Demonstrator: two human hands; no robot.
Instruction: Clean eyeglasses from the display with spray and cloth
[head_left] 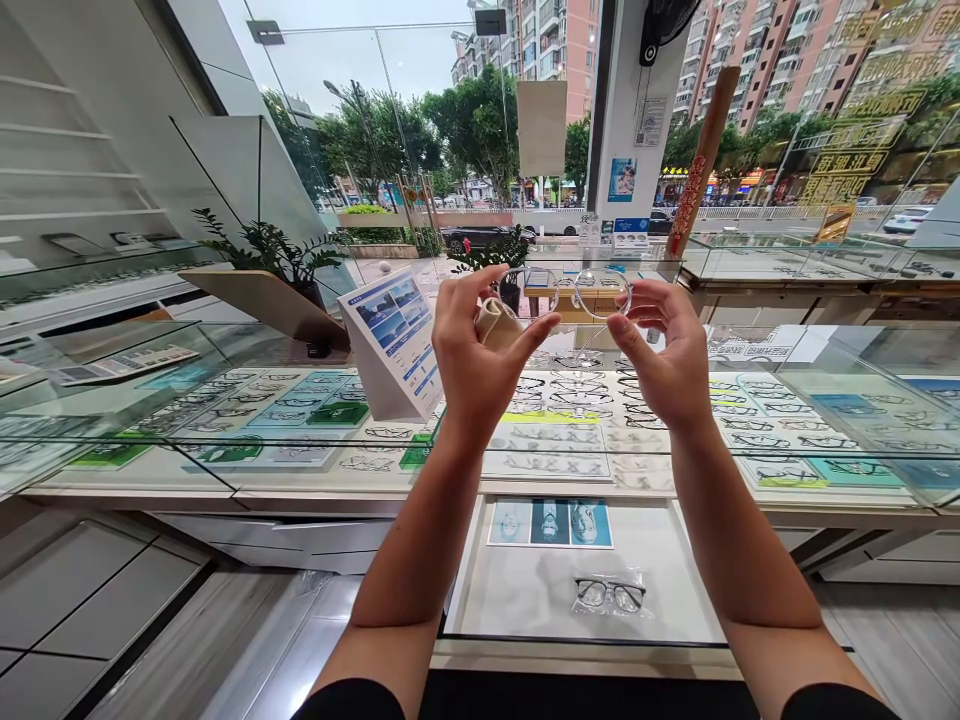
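Clear-framed eyeglasses (602, 293) are held up at chest height or above, over the glass display counter. My left hand (480, 345) grips one side of them between thumb and fingers, and a rolled beige cloth (499, 324) is tucked in the same hand. On the other side, my right hand (667, 350) pinches the frame with its thumb and fingers. Below, dark-framed eyeglasses (610, 595) in a clear plastic bag lie in an open white drawer (517, 600), near a printed card (551, 523).
Rows of eyeglasses fill the glass counter (300, 443). A folded sign (394, 345) stands on it at left, beside a potted plant (270, 255) and a tilted brown-backed panel (262, 305). Large windows face a street.
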